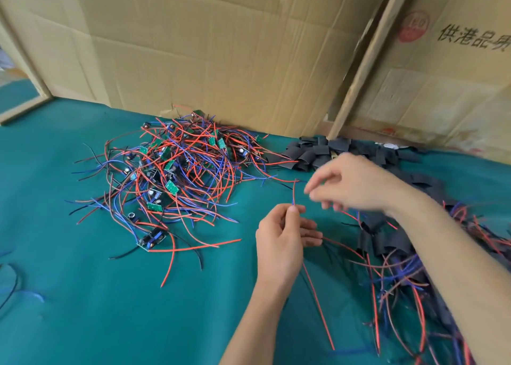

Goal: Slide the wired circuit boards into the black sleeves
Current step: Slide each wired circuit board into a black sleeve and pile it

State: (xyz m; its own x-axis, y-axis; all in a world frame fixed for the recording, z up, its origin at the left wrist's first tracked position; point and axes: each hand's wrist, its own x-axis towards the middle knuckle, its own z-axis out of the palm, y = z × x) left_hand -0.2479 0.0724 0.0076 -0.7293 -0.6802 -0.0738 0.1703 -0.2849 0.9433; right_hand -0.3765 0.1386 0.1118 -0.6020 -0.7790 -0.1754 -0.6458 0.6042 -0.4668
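Item in hand: a thin bundle of red and blue insulated wires (294, 196), pinched upright between thumb and fingertips of the left hand (282, 234); further red leads trail from under that hand toward the near edge. Whether a board hangs on this bundle cannot be told; the palm hides it.

Right hand (351, 183): raised above the wire tips, fingers curled toward the thumb and blurred; it seems to nip something slender, but what it holds, if anything, cannot be made out.

Stock, unsleeved: a tangled heap of small green circuit boards with red, blue and black leads (168, 171), lying to the left on the teal cloth tabletop (83, 295), well apart from the hands.

Stock, sleeves: a pile of short flat black tubing sleeves (318, 151) at the back, against the brown corrugated cardboard wall (221, 46).

Finished lot, by appearance: black-sleeved units with wires protruding (392, 243), heaped at the right under the right forearm.

Step, as judged: leads gathered and straightened, ready for threading; no sleeve shows on this bundle yet.

Next move requires: an open sleeve mouth brought over the aligned wire tips, the left-hand pinch kept tight so the ends stay together, then the sleeve drawn down until it covers the board.
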